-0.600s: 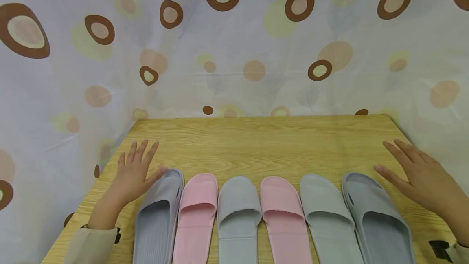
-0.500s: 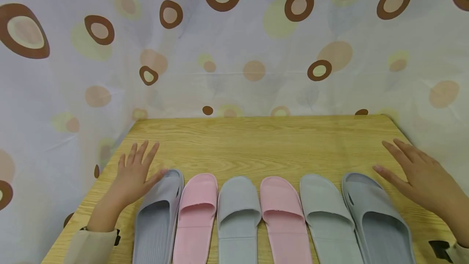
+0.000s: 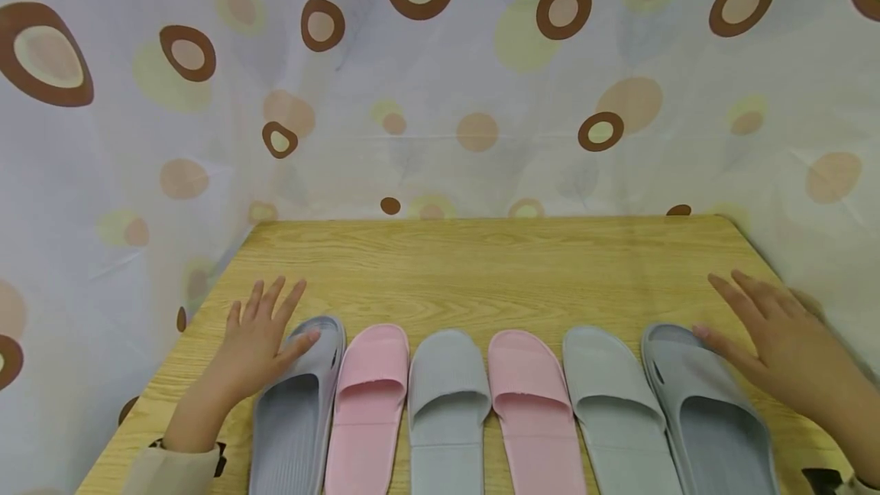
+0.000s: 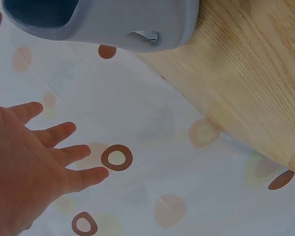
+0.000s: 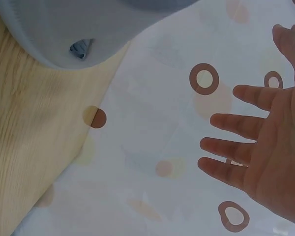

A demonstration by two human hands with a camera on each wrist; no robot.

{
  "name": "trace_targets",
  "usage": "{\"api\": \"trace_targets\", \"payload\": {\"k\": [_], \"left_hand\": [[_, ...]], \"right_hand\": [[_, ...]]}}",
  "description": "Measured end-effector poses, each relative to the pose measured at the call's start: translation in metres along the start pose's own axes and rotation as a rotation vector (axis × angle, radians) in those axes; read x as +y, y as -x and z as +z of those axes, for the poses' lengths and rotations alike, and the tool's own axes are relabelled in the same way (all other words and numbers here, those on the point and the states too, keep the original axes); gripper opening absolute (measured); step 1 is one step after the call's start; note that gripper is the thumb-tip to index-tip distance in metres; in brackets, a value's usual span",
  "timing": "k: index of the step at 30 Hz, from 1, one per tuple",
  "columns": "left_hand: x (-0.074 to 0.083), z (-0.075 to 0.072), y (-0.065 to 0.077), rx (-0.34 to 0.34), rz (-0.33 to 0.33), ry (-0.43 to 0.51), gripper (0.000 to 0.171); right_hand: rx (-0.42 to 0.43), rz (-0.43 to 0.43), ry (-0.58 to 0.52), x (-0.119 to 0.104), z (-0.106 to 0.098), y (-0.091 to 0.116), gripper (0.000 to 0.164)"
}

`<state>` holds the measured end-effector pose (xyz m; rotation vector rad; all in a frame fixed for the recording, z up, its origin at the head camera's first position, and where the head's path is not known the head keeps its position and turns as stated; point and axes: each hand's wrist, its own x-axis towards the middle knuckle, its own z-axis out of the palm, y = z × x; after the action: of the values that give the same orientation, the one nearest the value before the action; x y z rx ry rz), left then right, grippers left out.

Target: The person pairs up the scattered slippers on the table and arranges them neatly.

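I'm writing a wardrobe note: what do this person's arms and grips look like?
The left sleeve is beige and ends at the wrist, with black bits at its cuff. Of the right sleeve only a beige sliver shows, beside another black piece; whether these are straps, I cannot tell. The left grip and right grip are bare: no gloves or rings show.

left hand (image 4: 27,169): 4 fingers (image 4: 86,179) spread | grey slipper (image 4: 125,19): top | wood tabletop (image 4: 250,69): right

Matt, finely ribbed, plastic-looking slippers (image 3: 448,370), a smooth, wood-grained tabletop (image 3: 481,273) and faintly creased, cloth-like sheeting (image 3: 440,71).
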<state>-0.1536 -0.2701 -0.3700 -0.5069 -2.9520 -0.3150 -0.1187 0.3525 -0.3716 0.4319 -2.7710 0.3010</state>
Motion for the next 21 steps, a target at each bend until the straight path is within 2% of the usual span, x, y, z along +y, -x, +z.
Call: {"api": "trace_targets", "payload": {"k": [9,13,21], "left_hand": [[0.008,0.005,0.010,0.010,-0.020,-0.004,0.075],[0.011,0.009,0.016,0.009,-0.025,-0.006,0.075],[0.013,0.014,0.026,0.020,-0.002,-0.010,0.075]], "right_hand": [[0.008,0.035,-0.072,-0.008,0.007,0.011,0.077],[-0.028,0.045,-0.086,-0.014,0.010,0.017,0.077],[-0.096,0.072,-0.048,-0.018,0.013,0.026,0.081]]}}
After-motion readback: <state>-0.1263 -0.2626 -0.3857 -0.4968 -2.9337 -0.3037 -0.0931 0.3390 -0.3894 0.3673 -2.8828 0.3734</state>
